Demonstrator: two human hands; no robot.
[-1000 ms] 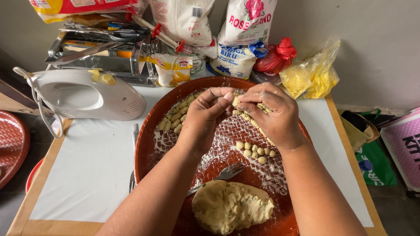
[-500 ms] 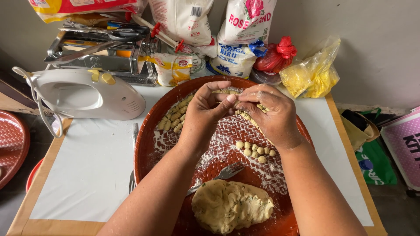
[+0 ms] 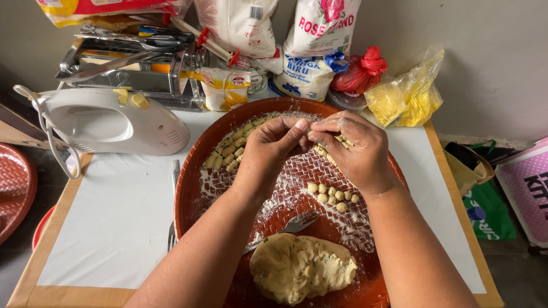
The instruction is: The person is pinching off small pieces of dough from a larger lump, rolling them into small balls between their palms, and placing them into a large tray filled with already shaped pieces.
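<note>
A small pale yellow dough piece (image 3: 311, 136), mostly hidden, is pinched between the fingertips of the left hand (image 3: 273, 145) and right hand (image 3: 355, 149) above the far half of the round red woven tray (image 3: 197, 171). Both hands have barely shifted since half a second ago. Small floured dough balls (image 3: 332, 195) sit mid-tray; the large herb-flecked dough lump (image 3: 301, 268) lies at the near edge.

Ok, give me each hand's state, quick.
Left hand: fingers pinched shut on a small dough piece.
Right hand: fingers pinched on that same piece.
</note>
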